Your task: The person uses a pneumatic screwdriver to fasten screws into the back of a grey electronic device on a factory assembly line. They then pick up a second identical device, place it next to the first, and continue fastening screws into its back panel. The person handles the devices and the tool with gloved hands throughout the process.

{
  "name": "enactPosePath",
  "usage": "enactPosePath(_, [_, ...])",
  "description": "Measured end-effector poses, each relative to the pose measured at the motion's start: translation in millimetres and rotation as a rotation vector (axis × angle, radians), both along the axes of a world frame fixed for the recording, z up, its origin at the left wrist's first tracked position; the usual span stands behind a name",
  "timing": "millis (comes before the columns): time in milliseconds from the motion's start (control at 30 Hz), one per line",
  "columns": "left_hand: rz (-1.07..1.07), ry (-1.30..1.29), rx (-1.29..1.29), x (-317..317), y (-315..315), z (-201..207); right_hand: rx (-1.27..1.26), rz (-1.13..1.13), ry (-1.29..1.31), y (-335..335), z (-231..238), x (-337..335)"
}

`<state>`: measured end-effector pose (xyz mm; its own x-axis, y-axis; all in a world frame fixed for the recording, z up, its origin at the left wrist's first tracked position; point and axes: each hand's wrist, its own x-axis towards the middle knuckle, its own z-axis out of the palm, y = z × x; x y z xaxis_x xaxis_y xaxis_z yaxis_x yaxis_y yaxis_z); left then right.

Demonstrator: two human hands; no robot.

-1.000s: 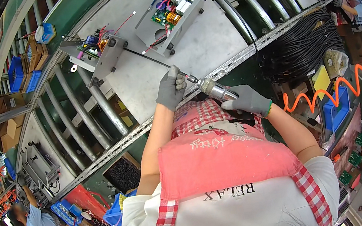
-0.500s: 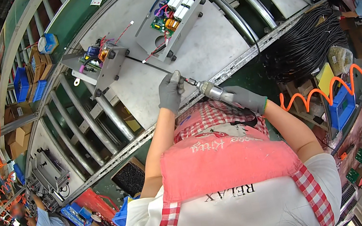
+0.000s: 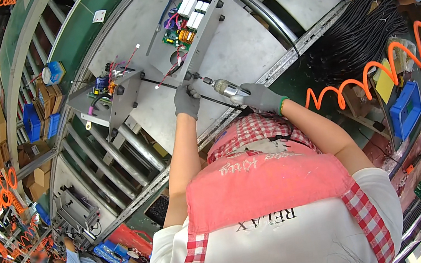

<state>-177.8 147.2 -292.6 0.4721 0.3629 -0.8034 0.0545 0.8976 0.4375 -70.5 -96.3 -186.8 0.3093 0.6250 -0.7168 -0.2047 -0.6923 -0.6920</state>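
Observation:
My left hand (image 3: 187,102), in a grey glove, has its fingers curled closed beside the near corner of an open metal chassis (image 3: 201,48). What they pinch is hidden. A black cable (image 3: 220,101) runs past this hand toward a second metal chassis (image 3: 126,99) on the left. My gloved right hand (image 3: 262,97) is wrapped round a silver power screwdriver (image 3: 226,88). Its bit points up and left at the black foot (image 3: 190,76) on the chassis corner; whether it touches is unclear. White blocks, a yellow coil and coloured wires show inside the chassis.
Metal rollers (image 3: 113,154) flank the grey work plate (image 3: 164,125). A bundle of black cables (image 3: 357,38) lies at the right, with an orange coiled hose (image 3: 375,77) and a blue bin (image 3: 406,109) nearby. A person in blue (image 3: 80,261) is at the far left.
The screwdriver and my right hand have moved up and left, toward the chassis corner. My left hand has shifted slightly left and down. The whole view has turned a little.

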Motion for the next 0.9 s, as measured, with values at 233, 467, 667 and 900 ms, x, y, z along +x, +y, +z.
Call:
enactPosePath(233, [0.013, -0.009, -0.142, 2.0, -2.3, 9.2, -0.010, 0.085, -0.035, 4.3, -15.7, 8.0])
enactPosePath(467, [0.075, -0.010, -0.245, 7.0, 1.0, 20.8, 0.189, 0.094, -0.101, 3.9, -44.3, 13.7])
enactPosePath(667, [0.085, 0.124, -0.192, 1.9, 5.2, 20.9, 0.181, 0.057, 0.055, 14.3, -43.9, 8.1])
enactPosePath(900, [0.403, 0.187, 0.000, -42.6, -10.3, -2.0, 0.057, 0.229, 0.021, 1.3, 23.5, 21.3])
